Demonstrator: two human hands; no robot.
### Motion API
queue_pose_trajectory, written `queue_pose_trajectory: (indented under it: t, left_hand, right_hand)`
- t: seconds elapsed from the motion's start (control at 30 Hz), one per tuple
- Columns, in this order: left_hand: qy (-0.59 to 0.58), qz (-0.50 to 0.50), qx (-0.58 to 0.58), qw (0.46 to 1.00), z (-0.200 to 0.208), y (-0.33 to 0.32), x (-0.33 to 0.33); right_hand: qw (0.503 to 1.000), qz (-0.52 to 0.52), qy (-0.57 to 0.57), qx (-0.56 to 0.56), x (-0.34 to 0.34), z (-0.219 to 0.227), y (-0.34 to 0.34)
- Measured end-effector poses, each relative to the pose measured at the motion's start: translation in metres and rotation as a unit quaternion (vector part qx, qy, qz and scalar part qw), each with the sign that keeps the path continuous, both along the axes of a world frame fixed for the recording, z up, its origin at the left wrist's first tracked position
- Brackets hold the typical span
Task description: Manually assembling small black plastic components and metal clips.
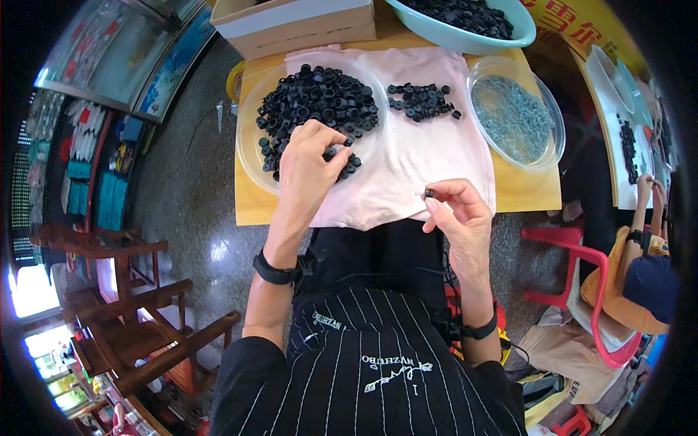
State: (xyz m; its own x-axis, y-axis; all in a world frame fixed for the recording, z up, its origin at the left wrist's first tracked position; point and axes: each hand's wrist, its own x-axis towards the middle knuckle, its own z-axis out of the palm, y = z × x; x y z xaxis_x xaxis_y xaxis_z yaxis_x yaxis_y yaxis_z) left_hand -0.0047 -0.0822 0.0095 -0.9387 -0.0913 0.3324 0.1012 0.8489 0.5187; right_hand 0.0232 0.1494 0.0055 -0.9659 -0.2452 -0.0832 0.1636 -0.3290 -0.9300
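Note:
My left hand [311,156] reaches over the near right part of a round clear tray [249,163]. Its thumb and index finger close on a small black plastic cap, partly hidden by the fingertips. Many similar black round caps [320,98] are heaped in that tray. To the right, my right hand [463,212] pinches a small black plastic piece [429,193] between thumb and fingers, and a thin metal pin [419,194] sticks out of it to the left. That hand hovers just above the near edge of a pale pink cloth [429,149].
Black assembled-looking pieces [422,102] lie on the cloth. Beside them stands a clear round tub [556,138] of thin metal pins. Behind are a cardboard box [305,29] and a pale blue basin [436,33] of black parts. A person [632,269] works at the right near a pink chair [574,243].

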Motion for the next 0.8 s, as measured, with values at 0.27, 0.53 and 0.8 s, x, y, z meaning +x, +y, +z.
queue_pose_trajectory:
  t: [0.27,0.53,0.8]
  left_hand:
    - [-0.054,-0.162,0.332,0.928,0.027,0.023,0.025]
    - [-0.075,-0.165,0.477,0.860,0.025,0.038,0.038]
    - [0.048,-0.184,0.408,0.893,0.022,0.048,0.045]
  right_hand:
    - [0.994,0.057,0.094,-0.014,-0.012,0.018,-0.019]
    - [0.992,0.050,0.107,-0.048,0.002,0.017,-0.020]
    - [0.991,0.041,0.116,-0.060,0.010,0.021,-0.017]
